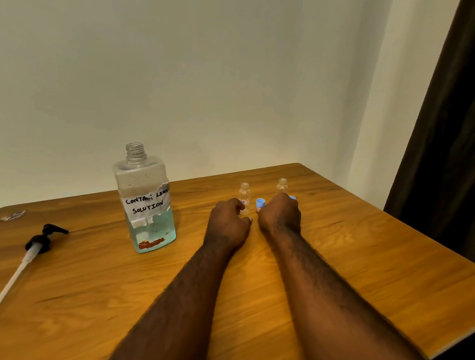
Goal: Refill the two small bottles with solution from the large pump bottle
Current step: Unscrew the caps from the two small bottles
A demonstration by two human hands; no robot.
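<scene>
Wooden table [350, 256] beneath the large bottle [147, 204]: upright, neck open, pale blue solution low inside, handwritten label. Left of the large bottle, lying flat, black pump head [38, 243] with white tube. Right of the large bottle, left hand [228, 223], fingers curled, close against one small bottle [244, 196]; grip on it impossible to tell. Further right, right hand [280, 214], fingers curled, blue cap [260, 203] at its fingertips; pinched or merely touched, impossible to tell. Farthest right of the large bottle, second small bottle [282, 185] and second blue cap [292, 197], partly behind that hand. Both small bottles upright, uncapped.
</scene>
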